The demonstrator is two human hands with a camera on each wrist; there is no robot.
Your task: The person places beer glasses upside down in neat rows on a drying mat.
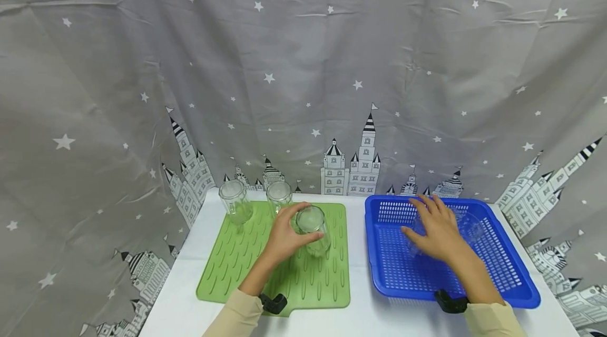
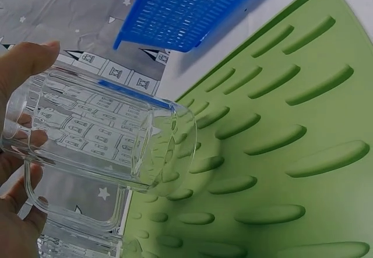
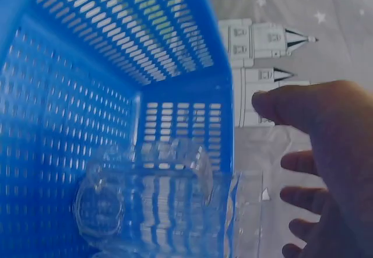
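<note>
Gripping a glass mug [image 1: 313, 230] over the green mat [image 1: 237, 266], left hand [image 1: 284, 239] curled round it — right hand [image 1: 438, 231], fingers spread and empty, hovered over mugs [image 3: 145, 205] in the basket [image 1: 517, 279].

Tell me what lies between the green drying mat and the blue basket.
Only a bare strip of white table separates green drying mat and blue basket, seen in the head view.

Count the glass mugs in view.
5 at least: two at the back of the green mat, at and; one in the left hand; two in the blue basket, at and. More may be hidden.
</note>
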